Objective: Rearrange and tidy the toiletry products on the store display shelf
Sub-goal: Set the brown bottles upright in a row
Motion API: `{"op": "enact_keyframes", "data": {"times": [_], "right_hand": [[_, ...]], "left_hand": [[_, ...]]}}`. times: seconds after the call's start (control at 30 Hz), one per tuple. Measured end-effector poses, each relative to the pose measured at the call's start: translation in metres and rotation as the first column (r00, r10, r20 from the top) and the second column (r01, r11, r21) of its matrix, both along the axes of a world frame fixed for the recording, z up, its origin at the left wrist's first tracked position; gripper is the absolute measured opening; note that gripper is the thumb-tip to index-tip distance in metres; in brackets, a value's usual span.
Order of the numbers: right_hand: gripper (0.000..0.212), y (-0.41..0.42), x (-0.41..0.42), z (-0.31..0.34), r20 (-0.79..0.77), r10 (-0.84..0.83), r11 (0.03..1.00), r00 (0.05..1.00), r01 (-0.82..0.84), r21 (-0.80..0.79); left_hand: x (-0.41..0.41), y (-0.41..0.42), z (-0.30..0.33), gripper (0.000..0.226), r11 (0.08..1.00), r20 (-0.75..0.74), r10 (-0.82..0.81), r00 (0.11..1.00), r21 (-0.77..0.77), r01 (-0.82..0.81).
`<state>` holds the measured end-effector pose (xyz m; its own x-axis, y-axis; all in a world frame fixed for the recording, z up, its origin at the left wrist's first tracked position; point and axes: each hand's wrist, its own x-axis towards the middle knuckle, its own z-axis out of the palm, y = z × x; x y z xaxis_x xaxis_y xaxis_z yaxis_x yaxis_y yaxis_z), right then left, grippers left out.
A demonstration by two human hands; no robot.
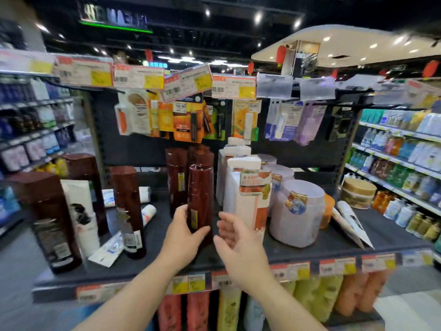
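A dark shelf (310, 247) carries toiletry products. My left hand (183, 237) grips the lower part of a tall dark red bottle (200, 194) standing upright at the middle of the shelf. Just right of that bottle, my right hand (236, 240) hovers with relaxed fingers and holds nothing. More dark red bottles (177, 177) stand behind it. Brown bottles (127, 211) stand to the left, one large (50, 220) near the front edge. White packs (250, 194) and pale lilac jars (298, 213) stand to the right.
White tubes (112, 249) lie flat among the brown bottles. A gold-lidded jar (358, 193) and flat packets (353, 223) sit at the right end. Carded items hang from pegs (188, 118) above. Price tags (296, 271) line the shelf front; bottles fill the shelf below and side aisles.
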<state>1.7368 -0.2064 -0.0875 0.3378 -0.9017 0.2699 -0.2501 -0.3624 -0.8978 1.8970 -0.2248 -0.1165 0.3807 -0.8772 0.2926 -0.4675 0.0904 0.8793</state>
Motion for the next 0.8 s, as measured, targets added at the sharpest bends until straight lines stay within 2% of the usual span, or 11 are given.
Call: {"op": "enact_keyframes", "data": {"times": [0.1, 0.2, 0.33, 0.6, 0.8], "right_hand": [[0.066, -0.016, 0.022, -0.012, -0.131, 0.020, 0.998, 0.991, -0.012, 0.061], [0.074, -0.029, 0.039, -0.015, -0.238, -0.009, 0.999, 0.971, 0.019, 0.037], [0.068, -0.044, 0.054, -0.020, -0.321, -0.027, 1.000, 0.947, 0.027, -0.004], [0.073, -0.057, 0.073, -0.031, -0.337, -0.007, 1.000, 0.941, 0.008, 0.001], [0.068, -0.056, 0.073, -0.037, -0.454, 0.043, 0.990, 0.890, -0.099, -0.101]], "left_hand": [[0.011, 0.005, 0.001, 0.055, 1.000, 0.013, -0.012, 1.000, 0.010, 0.011], [0.019, 0.005, -0.001, 0.055, 0.998, -0.056, -0.056, 0.997, 0.022, 0.057], [0.024, 0.007, -0.005, 0.051, 0.999, -0.121, -0.018, 0.992, 0.035, 0.022], [0.025, 0.001, -0.002, 0.044, 0.973, -0.071, 0.228, 0.971, -0.016, -0.229], [0.025, -0.001, 0.000, 0.041, 0.957, -0.083, 0.285, 0.955, -0.023, -0.288]]}}
